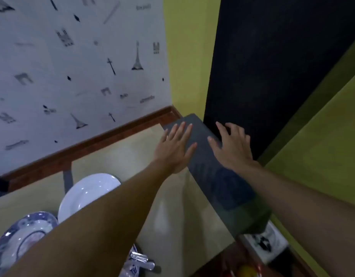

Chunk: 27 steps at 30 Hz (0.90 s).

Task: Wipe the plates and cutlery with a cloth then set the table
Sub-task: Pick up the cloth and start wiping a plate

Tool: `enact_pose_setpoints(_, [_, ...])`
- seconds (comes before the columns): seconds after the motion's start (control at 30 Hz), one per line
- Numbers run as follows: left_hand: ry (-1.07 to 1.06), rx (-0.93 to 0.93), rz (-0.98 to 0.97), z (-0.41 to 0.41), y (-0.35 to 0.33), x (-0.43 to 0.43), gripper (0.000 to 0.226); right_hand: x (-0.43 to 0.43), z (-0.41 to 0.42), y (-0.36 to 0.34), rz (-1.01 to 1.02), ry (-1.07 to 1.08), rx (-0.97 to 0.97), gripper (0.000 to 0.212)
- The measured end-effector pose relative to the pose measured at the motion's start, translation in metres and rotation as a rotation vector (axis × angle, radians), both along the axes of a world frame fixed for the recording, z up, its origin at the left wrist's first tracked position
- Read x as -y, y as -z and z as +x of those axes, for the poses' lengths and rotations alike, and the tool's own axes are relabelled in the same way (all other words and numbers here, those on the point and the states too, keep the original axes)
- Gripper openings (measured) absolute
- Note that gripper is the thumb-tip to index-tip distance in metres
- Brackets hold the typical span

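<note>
The long dark grey rectangular cloth point(210, 172) lies along the right edge of the beige tabletop point(122, 156), its far end at the far right corner. Bare surface stretches left of it to the brown wooden rail point(104, 136) on the far edge. The left hand point(176, 144) lies flat on the cloth's left border, fingers straight and apart. The right hand point(232, 144) rests on its right border, fingers spread, gripping nothing. Well apart, toward the near left, sit a white round plate point(88, 194), a blue-patterned plate point(22, 236) and metal cutlery point(140, 258).
</note>
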<state>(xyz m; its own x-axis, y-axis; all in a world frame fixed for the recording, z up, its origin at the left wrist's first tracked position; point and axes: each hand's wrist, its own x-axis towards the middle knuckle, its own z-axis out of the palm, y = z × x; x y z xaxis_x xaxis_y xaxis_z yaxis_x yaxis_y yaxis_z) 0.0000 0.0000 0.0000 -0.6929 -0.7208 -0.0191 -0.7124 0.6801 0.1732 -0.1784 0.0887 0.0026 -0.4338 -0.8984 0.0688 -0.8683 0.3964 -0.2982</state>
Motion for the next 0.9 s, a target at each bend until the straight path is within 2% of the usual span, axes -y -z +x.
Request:
enact_pose_setpoints(0.37, [-0.020, 0.182, 0.356, -0.007, 0.131, -0.032, 0.069, -0.047, 0.001, 0.129, 0.517, 0.158, 0.129, 0.074])
enact_pose_setpoints(0.47, [-0.053, 0.202, 0.446, -0.002, 0.157, -0.039, 0.074, -0.056, 0.005, 0.150, 0.610, 0.141, 0.092, 0.076])
enact_pose_setpoints(0.6, [-0.070, 0.250, 0.461, 0.005, 0.187, -0.050, 0.079, -0.064, 0.010, 0.166, 0.568, 0.125, -0.026, 0.075])
enact_pose_setpoints(0.77, [-0.078, 0.267, 0.411, 0.006, 0.204, -0.050, 0.086, -0.069, 0.009, 0.184, 0.370, 0.157, -0.083, 0.059])
enact_pose_setpoints(0.9, [-0.075, 0.274, 0.451, 0.005, 0.203, -0.049, 0.088, -0.066, 0.007, 0.192, 0.244, 0.133, -0.092, 0.051])
